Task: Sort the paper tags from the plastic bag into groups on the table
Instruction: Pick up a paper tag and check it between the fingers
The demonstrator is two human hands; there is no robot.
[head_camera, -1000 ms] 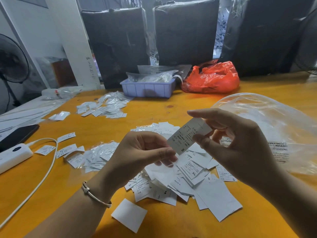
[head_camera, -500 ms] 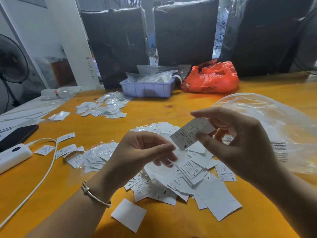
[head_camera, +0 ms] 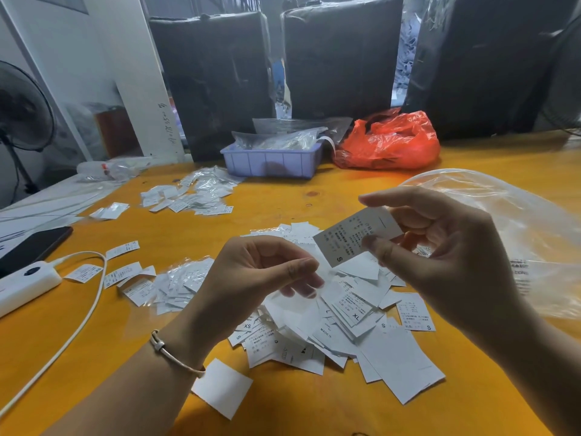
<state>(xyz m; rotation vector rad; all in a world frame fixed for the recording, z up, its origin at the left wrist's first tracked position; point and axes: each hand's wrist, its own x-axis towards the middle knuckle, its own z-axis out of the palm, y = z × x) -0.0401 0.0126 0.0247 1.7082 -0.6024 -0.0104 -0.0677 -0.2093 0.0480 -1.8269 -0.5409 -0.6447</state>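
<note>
While right hand (head_camera: 446, 262) pinches one tag (head_camera: 352, 237), left hand (head_camera: 251, 278) holds a clear sleeve (head_camera: 295, 297).

bare desk (head_camera: 283, 196) runs open between the near heap of tags (head_camera: 345, 325) and the far tag pile (head_camera: 191, 196). to the left, a white cable (head_camera: 91, 297) and power bank (head_camera: 25, 284) block; the plastic bag (head_camera: 518, 234) fills the right.

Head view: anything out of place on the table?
One blank white tag lies alone by the left wrist, apart from the main pile. Otherwise nothing stands out; the right hand pinches an S tag.
</note>
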